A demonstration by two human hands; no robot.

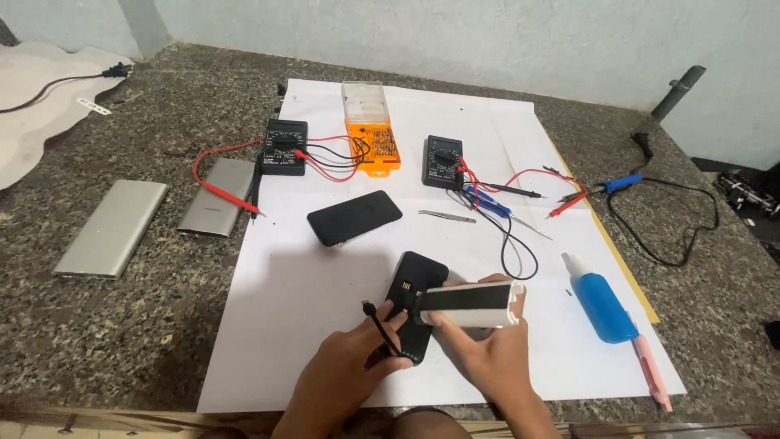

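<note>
Hands met at the near edge of the worktop (81,325), over the white paper sheet (309,309); the left hand (349,358) pinched a short black cable (380,325) running from a black power bank (416,289) lying flat beneath it; the right hand (487,354) gripped a white power bank with a black face (471,304), held level just above the black one; a blue bottle (600,301) lay near on the right.
</note>
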